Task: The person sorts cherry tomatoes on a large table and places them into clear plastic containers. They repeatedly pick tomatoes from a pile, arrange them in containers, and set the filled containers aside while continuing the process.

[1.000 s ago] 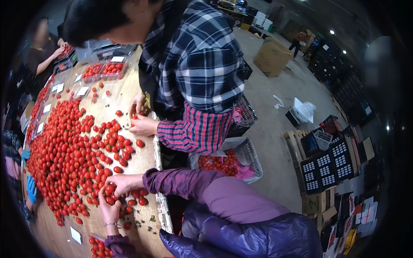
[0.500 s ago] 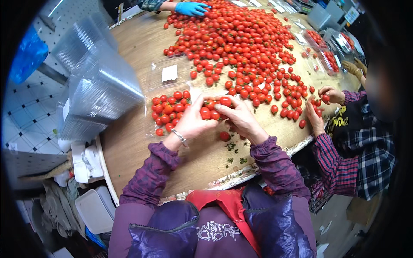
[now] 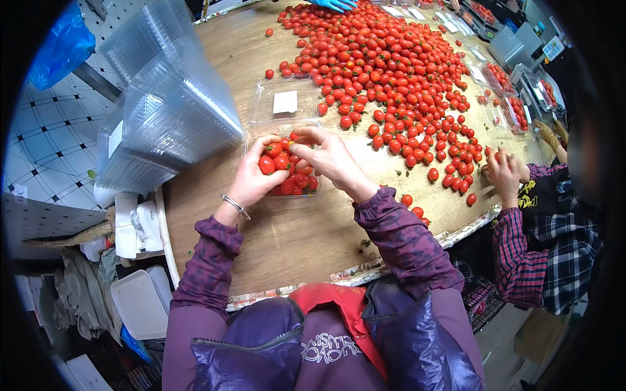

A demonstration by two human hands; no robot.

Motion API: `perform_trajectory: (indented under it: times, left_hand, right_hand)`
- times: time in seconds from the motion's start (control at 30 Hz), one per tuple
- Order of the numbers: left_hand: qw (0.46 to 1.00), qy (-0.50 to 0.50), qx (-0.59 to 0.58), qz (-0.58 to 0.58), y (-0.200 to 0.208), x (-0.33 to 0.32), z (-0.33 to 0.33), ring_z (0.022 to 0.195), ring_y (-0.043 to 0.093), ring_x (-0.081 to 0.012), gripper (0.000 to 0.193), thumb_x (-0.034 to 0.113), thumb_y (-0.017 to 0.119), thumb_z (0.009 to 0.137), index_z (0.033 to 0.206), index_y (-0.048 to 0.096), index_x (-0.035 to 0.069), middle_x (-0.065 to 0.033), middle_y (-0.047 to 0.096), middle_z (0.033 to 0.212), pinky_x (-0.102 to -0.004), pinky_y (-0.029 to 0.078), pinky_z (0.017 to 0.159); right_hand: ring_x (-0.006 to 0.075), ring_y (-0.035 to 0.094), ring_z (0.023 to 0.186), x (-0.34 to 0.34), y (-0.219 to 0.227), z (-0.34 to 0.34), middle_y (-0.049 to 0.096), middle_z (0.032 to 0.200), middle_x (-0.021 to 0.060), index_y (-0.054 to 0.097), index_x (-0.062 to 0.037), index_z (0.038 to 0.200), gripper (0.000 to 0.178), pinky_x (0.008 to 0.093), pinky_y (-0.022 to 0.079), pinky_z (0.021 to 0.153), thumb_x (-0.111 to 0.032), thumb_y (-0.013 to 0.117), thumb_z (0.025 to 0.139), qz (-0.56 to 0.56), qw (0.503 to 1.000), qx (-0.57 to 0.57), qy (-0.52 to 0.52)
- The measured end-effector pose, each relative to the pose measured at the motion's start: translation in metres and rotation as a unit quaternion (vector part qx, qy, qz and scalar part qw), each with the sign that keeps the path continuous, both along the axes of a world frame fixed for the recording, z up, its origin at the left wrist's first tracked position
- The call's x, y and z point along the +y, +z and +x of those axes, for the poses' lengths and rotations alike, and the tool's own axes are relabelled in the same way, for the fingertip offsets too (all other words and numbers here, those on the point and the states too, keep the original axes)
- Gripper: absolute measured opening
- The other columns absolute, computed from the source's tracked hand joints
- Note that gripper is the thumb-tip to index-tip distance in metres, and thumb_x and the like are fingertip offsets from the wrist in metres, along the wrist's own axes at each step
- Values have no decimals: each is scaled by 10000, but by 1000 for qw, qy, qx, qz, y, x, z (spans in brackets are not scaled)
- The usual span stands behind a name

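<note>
Over a clear plastic clamshell box (image 3: pixel 315 124) at the table's centre-left, both my hands are cupped round cherry tomatoes. My left hand (image 3: pixel 250 181) is closed on a few red cherry tomatoes (image 3: pixel 267 164), thumb below and fingers above. My right hand (image 3: pixel 334 161) curls in from the other side, its thumb and forefinger bent against the tomatoes; its other fingers are partly hidden. More tomatoes (image 3: pixel 301 182) lie in the box beneath my hands. The box's lid (image 3: pixel 262 99) lies folded back on the far side, with a white label (image 3: pixel 285 101) on it.
A large heap of cherry tomatoes (image 3: pixel 391 72) covers the table's far middle. Tall stacks of clear boxes (image 3: pixel 176 111) stand at the left. A blue-gloved hand (image 3: pixel 332 4) touches the heap's far edge. At the right, a co-worker's hand (image 3: pixel 503 174) handles tomatoes. Filled boxes (image 3: pixel 515 111) sit beyond.
Both my hands have moved left with the tomatoes, from beside the box to over it. The co-worker's hands at the right have come together. The blue-gloved hand has shifted toward the picture's top edge.
</note>
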State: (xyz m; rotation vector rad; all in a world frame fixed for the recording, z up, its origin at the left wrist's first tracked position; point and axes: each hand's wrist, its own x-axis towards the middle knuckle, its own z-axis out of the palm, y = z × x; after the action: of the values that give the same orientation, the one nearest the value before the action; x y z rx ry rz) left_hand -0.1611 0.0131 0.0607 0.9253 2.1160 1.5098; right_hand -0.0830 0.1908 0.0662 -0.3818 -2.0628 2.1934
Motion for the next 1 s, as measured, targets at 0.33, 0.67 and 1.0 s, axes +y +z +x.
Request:
perform_trajectory:
  times: [0.33,0.67,1.0]
  left_hand:
    - [994,32,30,-100,3,-6,5,1083,581,-191,713,82,712,711,1378,460,73,-114,601,1158,-313,468,938]
    - [949,-7,277,-149,21,2,32,1192,524,-303,588,160,719,739,1289,547,43,-165,532,1297,-371,429,999]
    - [931,-237,181,-210,-15,96,111,854,621,-322,632,151,656,741,1338,453,114,-168,492,1172,-415,510,775]
  right_hand:
    - [124,632,803,-2,-35,-16,682,892,87,649,39,1020,279,261,520,706,-141,699,813,113,992,28,-49]
    - [55,524,641,102,-10,203,614,793,10,624,-13,975,202,190,405,568,-126,700,826,-67,988,-75,-114]
    - [127,623,752,110,-69,455,671,837,95,644,32,1002,305,269,507,714,-133,723,757,246,875,-401,-109]
